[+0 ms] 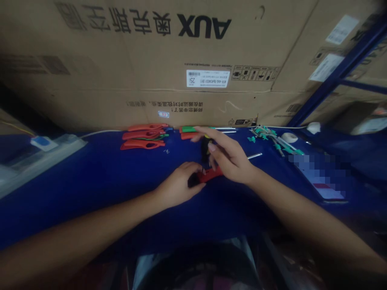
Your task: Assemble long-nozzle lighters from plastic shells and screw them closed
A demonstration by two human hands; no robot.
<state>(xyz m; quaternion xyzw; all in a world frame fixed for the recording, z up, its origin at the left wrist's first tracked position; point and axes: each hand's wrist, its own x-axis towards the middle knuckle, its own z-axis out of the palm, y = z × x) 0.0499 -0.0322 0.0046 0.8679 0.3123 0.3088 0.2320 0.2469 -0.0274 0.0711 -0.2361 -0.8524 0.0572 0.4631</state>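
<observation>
My left hand is closed, its thumb and fingers gripping the end of a red plastic handle low over the blue work surface. A metal rod shows beyond my right hand, seemingly in line with this handle. My right hand is closed around a small black-and-yellow screwdriver, held roughly upright with its lower end at the red handle. The screwdriver's tip is too dark and blurred to make out. Behind my right hand lie red and green handles with metal rods.
Several red handle shells lie at the back left. Green plastic pieces with metal rods sit back right, near a white roll and a partly blurred phone. A large cardboard box forms the rear wall; a blue metal frame stands right.
</observation>
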